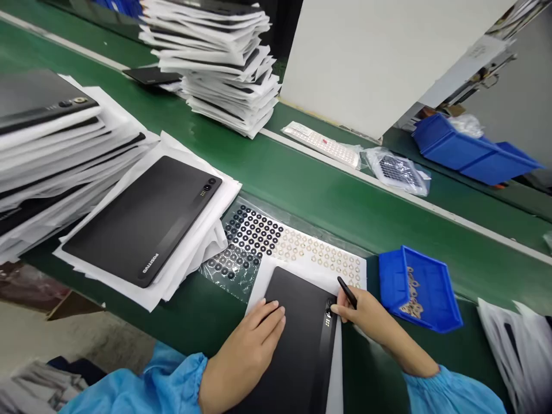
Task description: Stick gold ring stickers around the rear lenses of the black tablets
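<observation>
A dark tablet back [297, 339] lies on white paper in front of me. My left hand [245, 353] rests flat on its left side, fingers extended and holding nothing. At its upper right corner, my right hand [360, 313] holds a black pen-like tool [347, 292], tilted up to the left. The thumb of that hand touches the camera area [329, 310]. Beyond the tablet lies a sheet of beige rings [323, 256], beside a clear sheet of black rings [254, 233]. A blue tray [440, 293] with small ring pieces stands right of my right hand.
Another tablet [144, 218] lies on wrapped paper to the left. Wrapped stacks stand at the far left [73, 167] and back [228, 69]. Bagged sheets [399, 171] lie across the green table [310, 190]. Blue bins [470, 149] are at the back right; more wrapped items [517, 345] are at right.
</observation>
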{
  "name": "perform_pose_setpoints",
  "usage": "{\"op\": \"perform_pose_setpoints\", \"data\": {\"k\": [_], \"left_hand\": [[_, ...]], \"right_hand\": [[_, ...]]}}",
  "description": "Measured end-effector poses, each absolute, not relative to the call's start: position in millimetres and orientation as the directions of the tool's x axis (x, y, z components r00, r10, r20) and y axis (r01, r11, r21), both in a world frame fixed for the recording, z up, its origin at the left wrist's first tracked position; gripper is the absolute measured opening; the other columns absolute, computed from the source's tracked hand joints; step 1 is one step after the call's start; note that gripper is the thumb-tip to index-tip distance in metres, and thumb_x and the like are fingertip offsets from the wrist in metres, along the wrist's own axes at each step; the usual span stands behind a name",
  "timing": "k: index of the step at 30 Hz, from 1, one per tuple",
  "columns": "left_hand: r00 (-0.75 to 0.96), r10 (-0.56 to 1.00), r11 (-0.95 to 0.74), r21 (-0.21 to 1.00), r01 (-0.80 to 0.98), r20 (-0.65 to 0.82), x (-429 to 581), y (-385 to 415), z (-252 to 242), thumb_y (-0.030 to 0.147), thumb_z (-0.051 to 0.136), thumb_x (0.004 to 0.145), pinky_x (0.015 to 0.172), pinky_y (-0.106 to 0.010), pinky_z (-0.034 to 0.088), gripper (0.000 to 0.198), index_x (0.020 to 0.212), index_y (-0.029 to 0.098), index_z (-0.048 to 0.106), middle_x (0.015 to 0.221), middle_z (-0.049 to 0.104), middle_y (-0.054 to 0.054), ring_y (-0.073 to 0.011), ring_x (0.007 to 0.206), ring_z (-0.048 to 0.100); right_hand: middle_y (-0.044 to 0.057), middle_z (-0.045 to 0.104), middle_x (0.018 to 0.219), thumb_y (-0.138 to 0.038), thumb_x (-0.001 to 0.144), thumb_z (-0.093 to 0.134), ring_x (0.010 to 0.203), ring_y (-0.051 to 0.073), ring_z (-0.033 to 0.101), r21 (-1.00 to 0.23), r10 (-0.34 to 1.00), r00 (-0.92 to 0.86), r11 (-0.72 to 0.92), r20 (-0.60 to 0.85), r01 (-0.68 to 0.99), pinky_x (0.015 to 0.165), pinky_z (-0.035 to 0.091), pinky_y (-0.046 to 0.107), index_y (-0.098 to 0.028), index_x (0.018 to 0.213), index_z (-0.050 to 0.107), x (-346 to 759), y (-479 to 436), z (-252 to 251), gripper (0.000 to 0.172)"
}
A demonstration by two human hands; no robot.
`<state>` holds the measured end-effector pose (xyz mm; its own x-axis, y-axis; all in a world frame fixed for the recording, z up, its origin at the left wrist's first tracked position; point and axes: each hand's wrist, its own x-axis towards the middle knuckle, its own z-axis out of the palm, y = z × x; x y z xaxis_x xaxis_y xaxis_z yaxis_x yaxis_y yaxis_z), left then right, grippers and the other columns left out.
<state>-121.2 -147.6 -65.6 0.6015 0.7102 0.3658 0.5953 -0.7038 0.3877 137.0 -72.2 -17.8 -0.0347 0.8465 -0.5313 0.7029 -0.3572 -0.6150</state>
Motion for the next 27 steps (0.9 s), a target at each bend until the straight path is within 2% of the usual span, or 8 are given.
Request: {"op": "perform_pose_setpoints", "data": {"k": [5,8,11,14,16,18,23,27], "left_hand": [[0.616,0.710,-0.704,0.320,0.634,0.341,-121.8,-150.1,-61.1,0.003,0.034,0.091,0.103,-0.041,0.043,0.037,0.122,0.011,0.053,0.125,0.058,-0.008,-0.0214,0.122,0.049],[0.617,0.728,-0.684,0.273,0.676,0.299,-112.2,-146.2,-49.4,0.002,0.034,0.090,0.096,-0.044,0.044,0.034,0.112,0.012,0.058,0.111,0.062,-0.010,-0.0230,0.106,0.055],[0.640,0.762,-0.639,0.273,0.719,0.098,-87.8,-129.2,-32.9,0.003,0.040,0.090,0.082,-0.042,0.047,0.024,0.094,0.014,0.060,0.091,0.060,-0.007,-0.0215,0.084,0.056],[0.691,0.723,-0.635,0.406,0.657,0.012,-53.3,-100.6,-24.3,0.006,0.048,0.091,0.078,-0.031,0.048,0.015,0.093,0.016,0.059,0.094,0.058,-0.004,-0.0185,0.086,0.055],[0.703,0.712,-0.609,0.498,0.617,0.000,-31.9,-81.3,-25.3,0.008,0.050,0.091,0.081,-0.026,0.047,0.011,0.094,0.015,0.058,0.097,0.058,-0.004,-0.0166,0.089,0.056],[0.724,0.690,-0.608,0.523,0.598,-0.026,-16.8,-66.7,-28.6,0.009,0.050,0.092,0.082,-0.024,0.046,0.010,0.093,0.015,0.058,0.095,0.059,-0.004,-0.0157,0.090,0.057],[0.804,0.586,-0.678,0.482,0.555,-0.101,-7.1,-51.4,-28.7,0.012,0.056,0.090,0.082,-0.023,0.046,0.005,0.089,0.015,0.059,0.090,0.062,-0.003,-0.0156,0.087,0.059],[0.855,0.496,-0.735,0.450,0.507,-0.153,-5.0,-43.7,-19.5,0.013,0.060,0.088,0.077,-0.023,0.046,0.002,0.087,0.014,0.060,0.090,0.063,-0.003,-0.0161,0.085,0.061]], "right_hand": [[-0.002,0.052,0.054,-0.043,0.071,0.050,0.054,0.017,0.052,-0.722,0.942,-0.035,-0.232,-0.335,0.652,0.057,0.043,0.030,-0.021,0.071,0.054,148.0,-94.3,-29.0,0.022],[0.003,0.057,0.069,-0.044,0.079,0.044,0.067,0.021,0.058,-0.754,0.977,-0.003,-0.162,-0.212,0.637,0.067,0.047,0.033,-0.018,0.091,0.060,155.1,-115.4,-40.6,0.033],[0.006,0.059,0.085,-0.032,0.084,0.043,0.076,0.020,0.061,-0.721,0.992,-0.082,-0.009,-0.091,0.693,0.068,0.049,0.031,-0.019,0.112,0.062,161.5,-134.7,-55.0,0.036],[0.004,0.056,0.087,-0.018,0.086,0.039,0.070,0.016,0.062,-0.614,0.977,-0.211,0.185,0.031,0.768,0.057,0.050,0.024,-0.023,0.132,0.051,165.8,-144.3,-67.9,0.047],[0.002,0.054,0.082,-0.015,0.088,0.038,0.063,0.014,0.061,-0.556,0.964,-0.249,0.261,0.099,0.789,0.050,0.048,0.022,-0.023,0.135,0.048,167.2,-145.4,-73.2,0.049],[0.001,0.052,0.077,-0.014,0.088,0.037,0.054,0.013,0.058,-0.498,0.951,-0.263,0.309,0.162,0.810,0.043,0.046,0.022,-0.023,0.134,0.048,167.7,-144.6,-76.0,0.048],[0.000,0.053,0.076,-0.006,0.084,0.033,0.047,0.012,0.057,-0.359,0.911,-0.315,0.397,0.265,0.845,0.035,0.038,0.021,-0.018,0.134,0.046,167.4,-143.8,-79.5,0.053],[0.000,0.053,0.073,0.000,0.082,0.028,0.044,0.011,0.056,-0.310,0.875,-0.316,0.435,0.366,0.846,0.035,0.037,0.021,-0.014,0.131,0.047,165.3,-143.4,-80.8,0.054]]}}
